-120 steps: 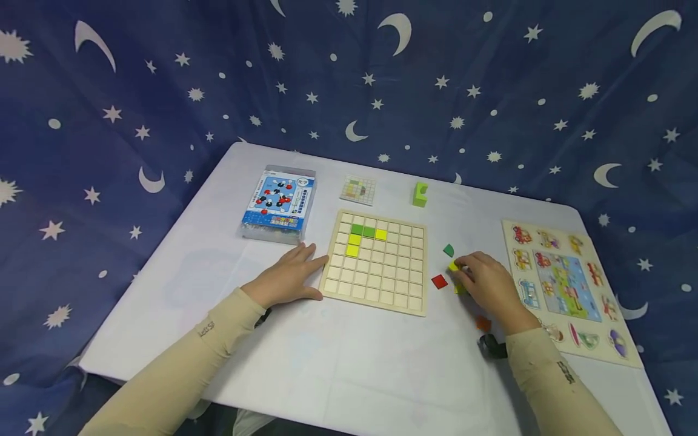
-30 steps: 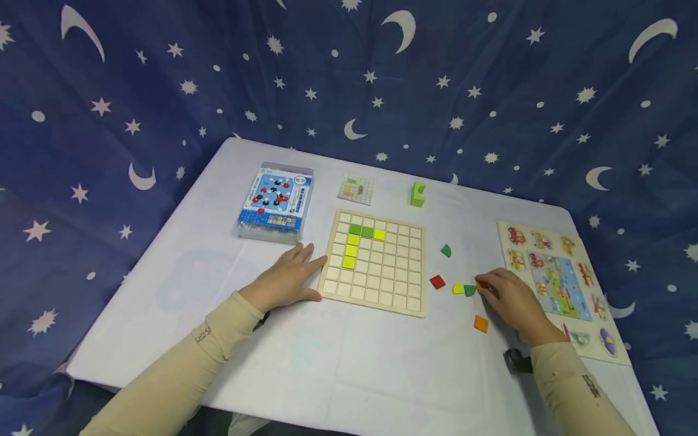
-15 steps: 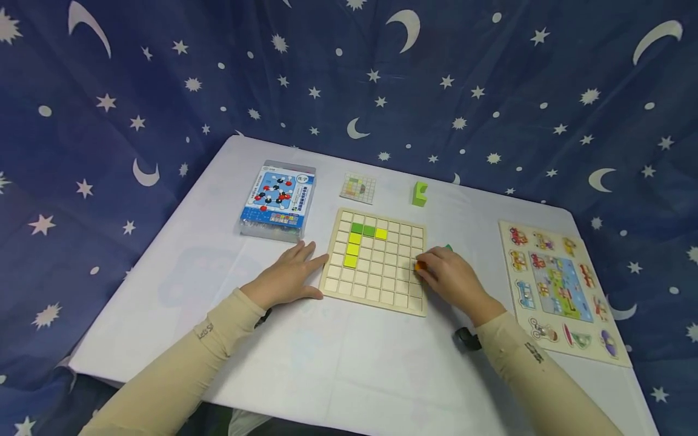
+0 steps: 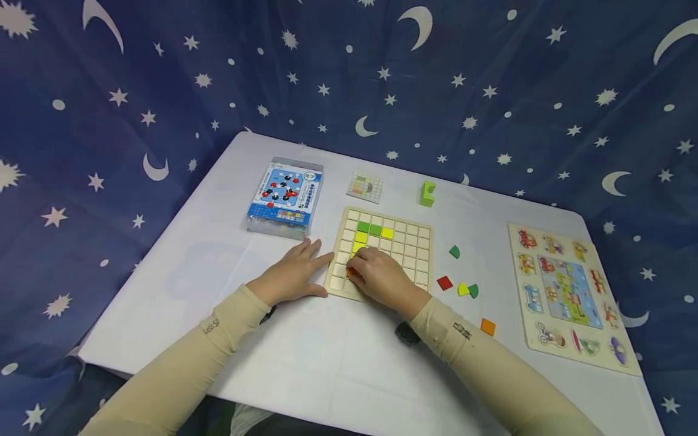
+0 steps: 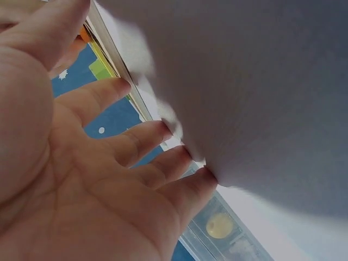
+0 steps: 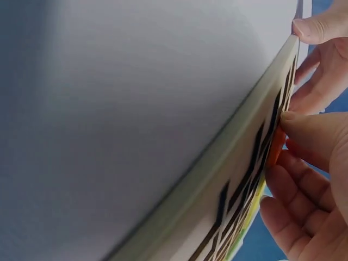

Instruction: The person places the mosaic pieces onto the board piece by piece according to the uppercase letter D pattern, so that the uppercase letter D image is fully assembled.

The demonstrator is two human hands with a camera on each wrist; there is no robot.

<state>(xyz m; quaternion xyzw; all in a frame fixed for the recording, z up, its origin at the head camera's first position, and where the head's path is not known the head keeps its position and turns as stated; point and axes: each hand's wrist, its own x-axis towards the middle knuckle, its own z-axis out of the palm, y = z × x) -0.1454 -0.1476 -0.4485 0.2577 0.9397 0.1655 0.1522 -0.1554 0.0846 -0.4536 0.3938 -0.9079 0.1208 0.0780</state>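
White table [image 4: 305,369]: a pale cloth covers its top, faintly creased, with the near edge running across the lower part of the head view.
Curtain [image 4: 327,57]: dark blue with white moons, stars and dots, hanging behind the far edge and down both sides.
Grid board [image 4: 411,250]: lies flat at mid-table, with green squares [image 4: 369,228] and yellow squares [image 4: 361,237] set toward its far left.
Left hand [image 4: 293,272]: fingers extended and spread, touching the board's left edge.
Right hand [image 4: 384,275]: thumb and fingers pinch an orange piece [image 6: 276,145] over the near left part of the board.
Loose pieces right of the board: red square [image 4: 445,283], yellow piece [image 4: 463,289] touching a green piece [image 4: 474,291], another green piece farther off, orange square [image 4: 488,327] nearest.
Far side: boxed kit [image 4: 286,197] at left, pattern card [image 4: 366,186], notched green block [image 4: 428,194].
Far right: picture puzzle [image 4: 531,321].
Hidden: the right hand covers several cells; the pinched piece's full outline cannot be told.
Cut off: both sleeves at the near side.
Left wrist view only: a pale yellow ball [image 5: 219,225] behind clear plastic.
Right wrist view: left thumb against the board's corner, unclear from above.
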